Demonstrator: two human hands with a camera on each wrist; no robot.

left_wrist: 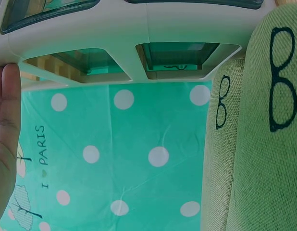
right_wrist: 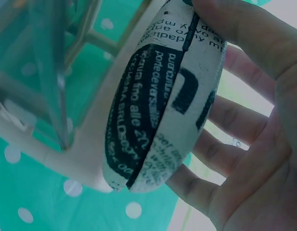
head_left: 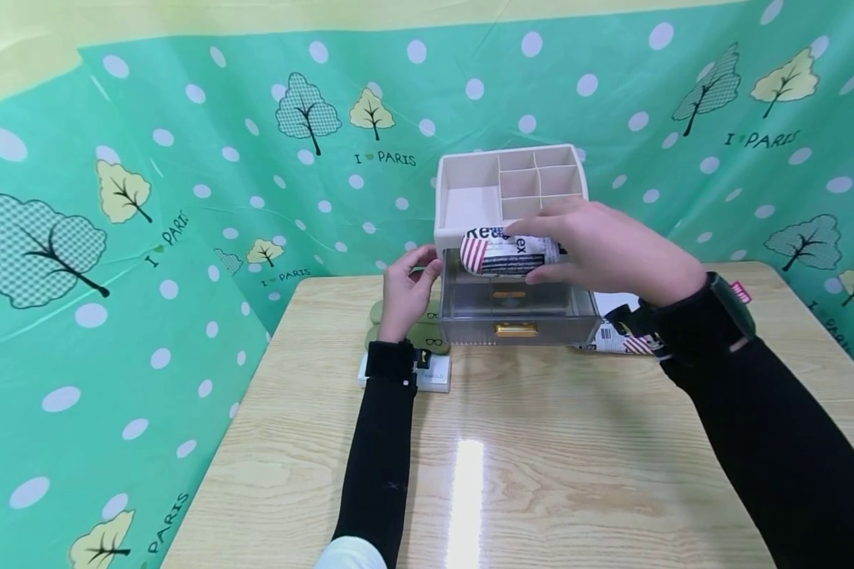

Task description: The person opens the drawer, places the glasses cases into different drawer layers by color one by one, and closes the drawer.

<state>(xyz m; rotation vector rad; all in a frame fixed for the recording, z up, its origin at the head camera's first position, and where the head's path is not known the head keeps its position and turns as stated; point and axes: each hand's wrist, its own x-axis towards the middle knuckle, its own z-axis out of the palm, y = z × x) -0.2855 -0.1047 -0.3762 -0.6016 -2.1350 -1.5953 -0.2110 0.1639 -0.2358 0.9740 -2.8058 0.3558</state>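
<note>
My right hand grips a glasses case with newspaper-style print and red-striped patches, thumb on one side and fingers on the other. It is over the pulled-out upper drawer of a white desktop organizer. In the right wrist view, the case shows its dark seam between thumb and fingers. My left hand is at the organizer's left side. In the left wrist view, straight fingertips touch the white frame. The grey see-through drawers have gold handles.
Two green fabric cases with a glasses drawing lie left of the organizer, near a white box. To its right, partly behind my right wrist, lies another printed item. A green dotted cloth hangs behind the wooden table.
</note>
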